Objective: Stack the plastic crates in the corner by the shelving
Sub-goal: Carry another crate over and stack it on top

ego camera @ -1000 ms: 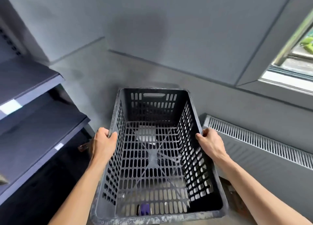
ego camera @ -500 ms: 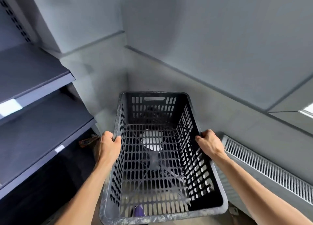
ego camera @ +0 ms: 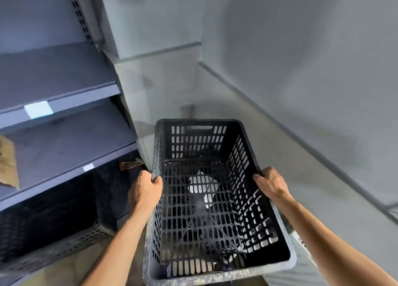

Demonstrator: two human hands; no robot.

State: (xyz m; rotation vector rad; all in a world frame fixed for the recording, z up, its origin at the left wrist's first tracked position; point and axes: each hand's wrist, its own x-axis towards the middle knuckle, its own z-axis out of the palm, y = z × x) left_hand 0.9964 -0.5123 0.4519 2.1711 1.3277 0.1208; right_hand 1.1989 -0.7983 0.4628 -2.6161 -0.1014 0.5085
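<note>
Dark grey plastic, slotted on every wall and across its floor, makes up the crate [ego camera: 206, 199] that we hold in front of us with both hands. Our left hand [ego camera: 146, 190] is closed over the crate's left rim, thumb inside and fingers wrapped outside; our right hand [ego camera: 272, 183] is closed over the right rim in the same way. We hold the crate off the floor, tilted so its far end, with the handle slot, points toward the corner where the two pale grey walls [ego camera: 301, 59] meet. Its near rim looks scuffed and whitish. Through the slots in the bottom we see a pale patch and darker shapes below, but we cannot tell what they are. Just to the left of the crate stands the dark blue shelving [ego camera: 64, 139], its shelves edged with small white labels [ego camera: 38, 110]; a scrap of brown paper [ego camera: 7, 162] lies on the lower shelf at the frame's left edge. Beneath that shelf sits another dark perforated crate [ego camera: 64, 238], apart from the one we carry.
</note>
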